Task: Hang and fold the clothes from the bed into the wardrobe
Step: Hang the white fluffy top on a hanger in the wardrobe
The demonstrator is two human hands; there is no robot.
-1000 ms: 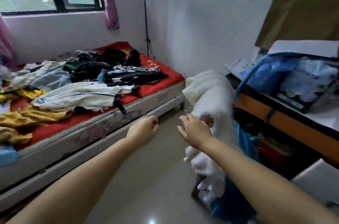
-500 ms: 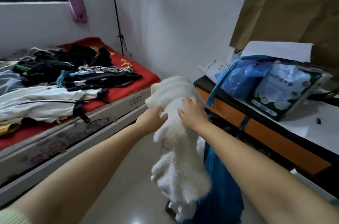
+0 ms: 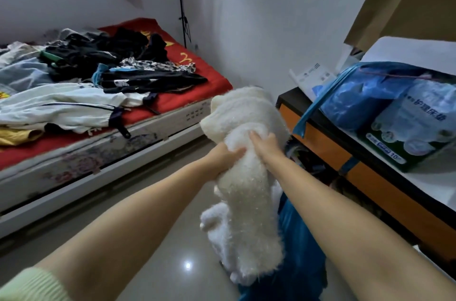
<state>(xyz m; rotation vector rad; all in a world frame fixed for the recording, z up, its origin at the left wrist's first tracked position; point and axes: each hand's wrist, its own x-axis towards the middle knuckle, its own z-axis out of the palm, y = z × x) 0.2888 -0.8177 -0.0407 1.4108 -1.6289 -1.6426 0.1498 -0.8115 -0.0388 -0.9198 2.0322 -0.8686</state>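
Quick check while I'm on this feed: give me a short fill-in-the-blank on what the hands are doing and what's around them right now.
1. The left hand and right hand both grip a fluffy garment whose colour is ____.
2. The pile of clothes lies on a bed whose cover is ____.
3. The blue plastic bag sits on a cabinet to the person's ____.
4. Behind the fluffy garment hangs a cloth coloured ____.

Missing words: white; red; right; blue
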